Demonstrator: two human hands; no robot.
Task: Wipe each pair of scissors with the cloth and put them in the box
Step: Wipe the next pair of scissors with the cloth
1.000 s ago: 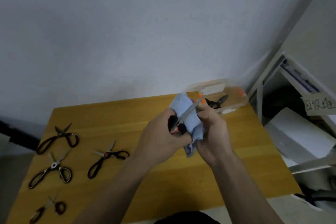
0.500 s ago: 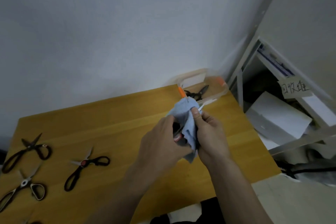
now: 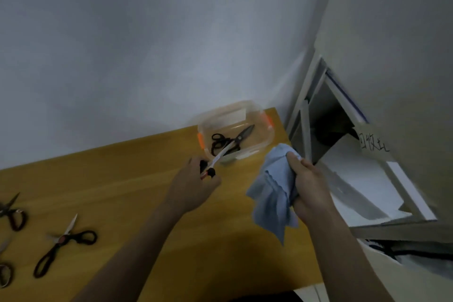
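My left hand (image 3: 193, 186) grips the black handles of a pair of scissors (image 3: 220, 155), whose bright blades point up and right toward the clear box (image 3: 266, 140). The box has orange clips and stands at the table's far right corner, with black scissors (image 3: 232, 141) lying inside. My right hand (image 3: 310, 186) holds the crumpled blue cloth (image 3: 273, 193) to the right of the scissors, apart from them. More scissors lie on the left of the table: one with black handles (image 3: 65, 245) and others cut off at the left edge (image 3: 11, 213).
The wooden table (image 3: 122, 179) stands against a white wall. Right of it is a metal shelf frame (image 3: 304, 130) holding white sheets (image 3: 362, 179) and a handwritten label (image 3: 372, 146). The table's right edge lies just past my right hand.
My hands have separated: the right one drew the cloth off the blades to the right, and the left carried the scissors toward the box. The view swung right.
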